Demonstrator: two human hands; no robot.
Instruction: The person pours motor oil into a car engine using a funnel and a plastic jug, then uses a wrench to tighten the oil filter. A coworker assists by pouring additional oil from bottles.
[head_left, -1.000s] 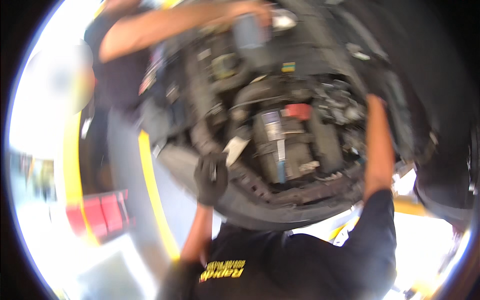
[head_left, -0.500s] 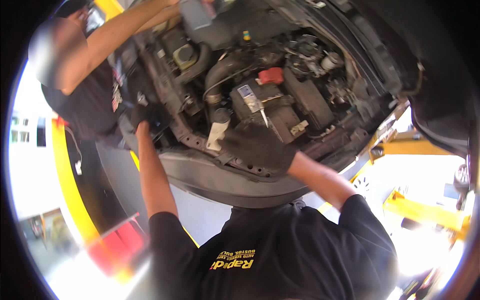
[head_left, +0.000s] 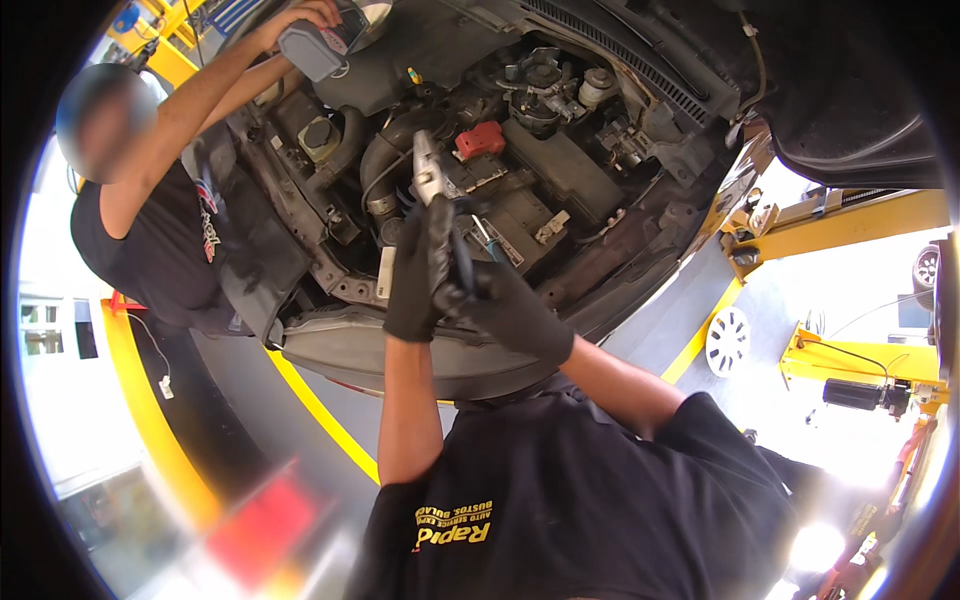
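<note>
Over the engine bay, a pair of pliers point(head_left: 428, 172) with silver jaws points up and away from me. My left hand point(head_left: 413, 275), in a black glove, is wrapped round its dark handles. My right hand point(head_left: 510, 312), also gloved, closes on the lower handle end beside it. Beneath the tool lies the car battery point(head_left: 525, 222), partly covered by my hands. A slim tube point(head_left: 484, 236) rests on the battery, partly hidden. Part of a white object point(head_left: 384, 272) shows beside my left glove.
A red terminal cover point(head_left: 480, 140) and an air intake hose point(head_left: 385, 155) sit beyond my hands. At the far left a co-worker holds a grey bottle point(head_left: 315, 52) over the engine. The bumper point(head_left: 400, 358) is close to me; yellow lift arms point(head_left: 850, 225) stand right.
My left hand has come right from the car's left front edge, bringing the pliers over the battery. My right hand has met it. The co-worker's bottle is tilted differently.
</note>
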